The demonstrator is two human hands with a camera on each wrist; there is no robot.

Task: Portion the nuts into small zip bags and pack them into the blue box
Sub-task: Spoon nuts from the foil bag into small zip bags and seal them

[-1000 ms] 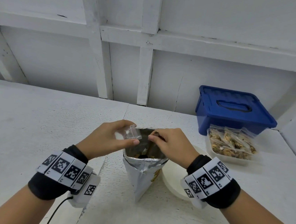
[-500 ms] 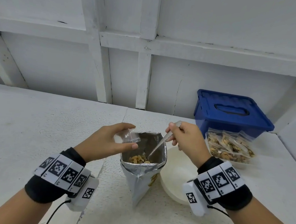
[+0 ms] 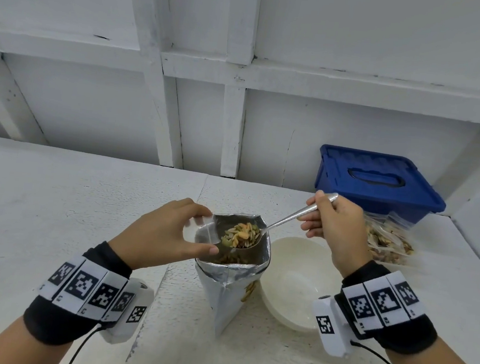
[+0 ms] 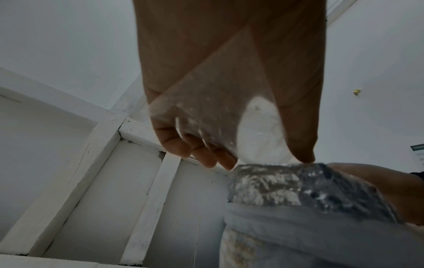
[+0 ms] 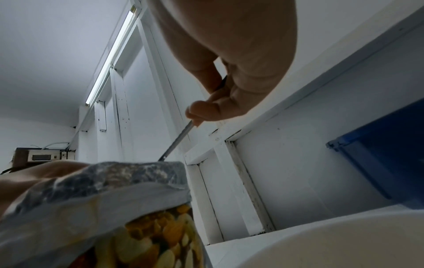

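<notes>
A silver foil pouch of nuts stands open at the table's middle. My left hand pinches a small clear zip bag at the pouch's left rim, its mouth facing right. My right hand grips a metal spoon by the handle; its bowl, heaped with mixed nuts, hovers over the pouch mouth beside the zip bag. In the left wrist view the zip bag hangs between thumb and fingers above the pouch. The spoon handle dips behind the pouch in the right wrist view. The blue box sits lidded at back right.
An empty white bowl sits right of the pouch. A container of filled nut bags lies in front of the blue box. White wall framing runs behind the table; its right end is walled in.
My right hand has risen and drawn back to the right, lifting the spoon out of the pouch with a heap of nuts. The left hand kept the zip bag at the rim.
</notes>
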